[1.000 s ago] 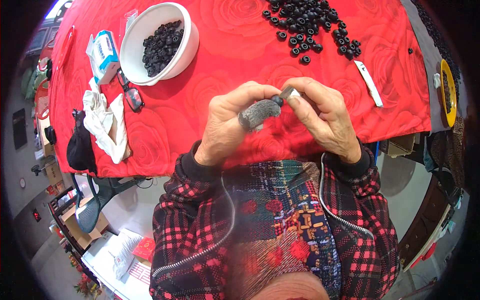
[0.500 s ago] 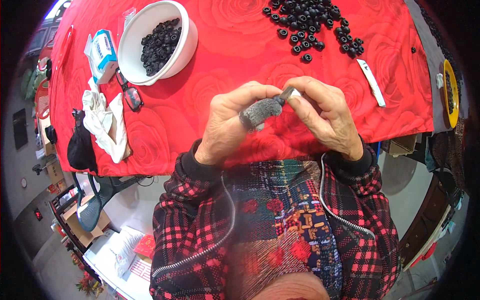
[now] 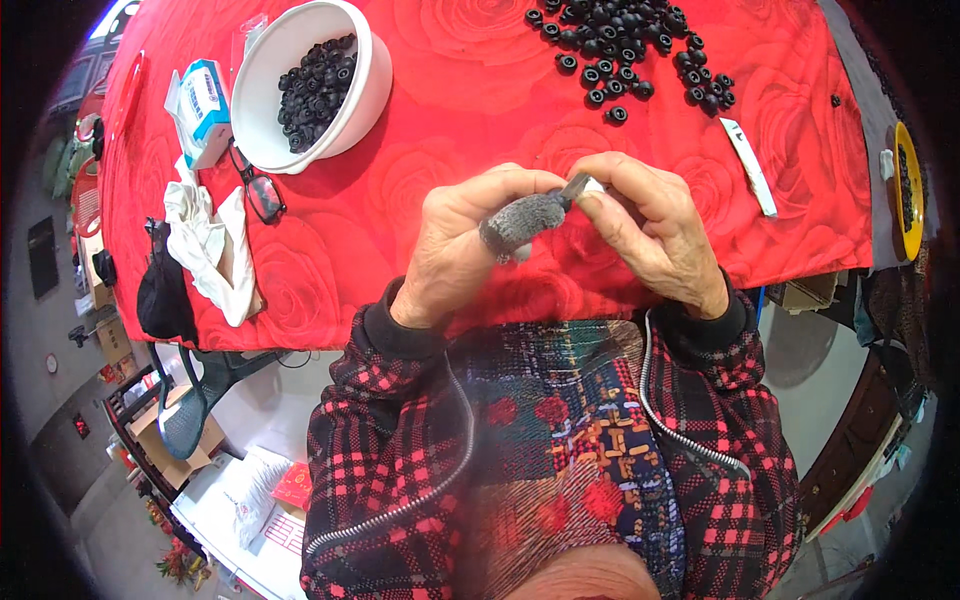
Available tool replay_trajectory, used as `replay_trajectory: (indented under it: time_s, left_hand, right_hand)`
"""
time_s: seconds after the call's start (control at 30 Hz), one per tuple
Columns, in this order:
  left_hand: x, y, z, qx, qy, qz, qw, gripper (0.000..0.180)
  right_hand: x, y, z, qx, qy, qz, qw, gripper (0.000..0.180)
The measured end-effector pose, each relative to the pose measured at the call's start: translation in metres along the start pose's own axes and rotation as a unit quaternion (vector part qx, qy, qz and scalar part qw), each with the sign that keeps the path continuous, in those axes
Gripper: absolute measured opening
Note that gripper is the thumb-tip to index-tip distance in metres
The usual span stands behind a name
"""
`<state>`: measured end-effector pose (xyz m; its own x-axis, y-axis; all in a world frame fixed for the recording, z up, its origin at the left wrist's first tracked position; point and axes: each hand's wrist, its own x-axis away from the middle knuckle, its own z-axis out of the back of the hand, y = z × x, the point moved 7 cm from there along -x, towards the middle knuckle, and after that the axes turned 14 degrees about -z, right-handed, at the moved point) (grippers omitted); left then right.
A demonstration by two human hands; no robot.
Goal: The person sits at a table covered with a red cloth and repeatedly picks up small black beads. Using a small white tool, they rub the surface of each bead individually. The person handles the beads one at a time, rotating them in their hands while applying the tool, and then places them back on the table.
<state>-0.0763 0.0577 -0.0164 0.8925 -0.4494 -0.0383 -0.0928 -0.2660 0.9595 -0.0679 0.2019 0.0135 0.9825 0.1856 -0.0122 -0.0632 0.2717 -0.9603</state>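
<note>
My left hand [image 3: 450, 240] is closed, with the thumb and a finger pinching a small black part [image 3: 559, 197], mostly hidden by the fingers. A grey knitted finger cover [image 3: 525, 225] wraps one finger of that hand. My right hand [image 3: 655, 225] pinches a small knife, its short metal blade [image 3: 575, 187] touching or very near the black part and a bit of white showing between the fingers. Both hands meet above the near part of the red tablecloth [image 3: 440, 130]. Beyond them, at the far right, lies a heap of black round parts [image 3: 610, 50].
A white bowl [image 3: 375, 95] of similar black parts stands far left. Beside it are a blue-and-white box [image 3: 205, 115], eyeglasses [image 3: 265, 195], white gloves [image 3: 215, 240] and a black cloth item [image 3: 165, 290]. To the right lie a white strip [image 3: 748, 168] and a yellow tray [image 3: 908, 190].
The blade has tilted slightly against the black part, and the finger with the grey cover has shifted a little. Both hands keep nearly the same place and grip.
</note>
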Motion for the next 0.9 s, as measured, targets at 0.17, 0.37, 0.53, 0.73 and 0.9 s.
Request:
replay_trajectory:
  time_s: [0.17,0.37,0.53,0.73,0.9]
  left_hand:
    - [-0.0018,-0.0025,-0.0001,0.009,0.001,-0.005,1.0,0.023]
    - [-0.0027,-0.0038,0.0015,-0.009,0.002,0.008,1.0,0.022]
    - [-0.0024,-0.0047,0.0015,-0.003,0.002,0.008,1.0,0.022]
    - [-0.0028,-0.0053,0.0011,0.002,0.005,0.011,1.0,0.021]
    - [-0.003,-0.0065,0.0009,0.0,0.0,0.019,1.0,0.021]
  right_hand:
    - [-0.0005,-0.0003,0.0013,-0.001,0.004,-0.015,1.0,0.013]
    - [-0.0009,0.0009,0.0012,-0.003,0.004,-0.014,1.0,0.013]
    - [-0.0015,0.0017,0.0016,-0.017,0.002,-0.039,0.999,0.012]
    - [-0.003,0.002,0.0008,-0.009,-0.01,-0.044,0.999,0.011]
    - [-0.0037,0.0032,0.0011,0.007,-0.019,-0.041,0.999,0.012]
